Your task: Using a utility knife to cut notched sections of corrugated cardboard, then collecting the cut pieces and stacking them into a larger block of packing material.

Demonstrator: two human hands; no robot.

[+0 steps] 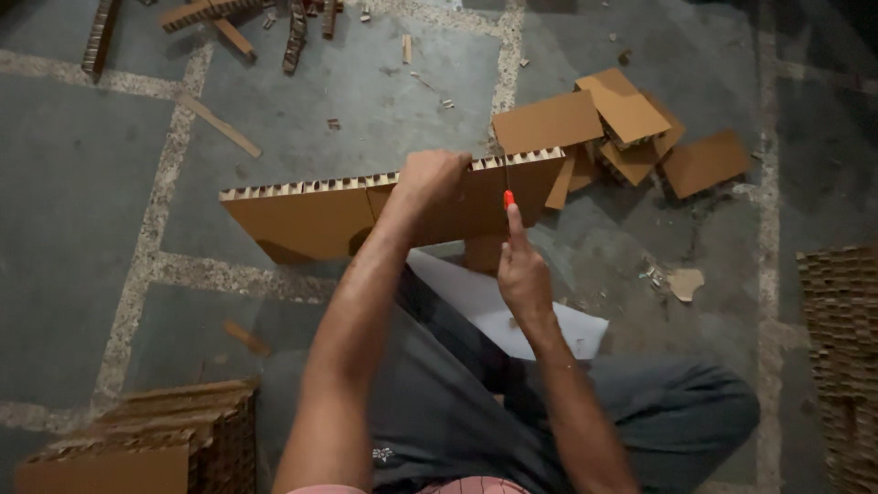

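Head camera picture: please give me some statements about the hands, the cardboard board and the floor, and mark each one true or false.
1. The left hand grips the top edge of the long honeycomb cardboard board. True.
2. The right hand is empty. False: it holds a thin tool with an orange handle against the board.
3. The board lies flat on the floor. False: it stands on its long edge.
4. Cut cardboard pieces lie in a pile beyond the board's right end. True.
5. A white sheet lies on the person's lap. True.
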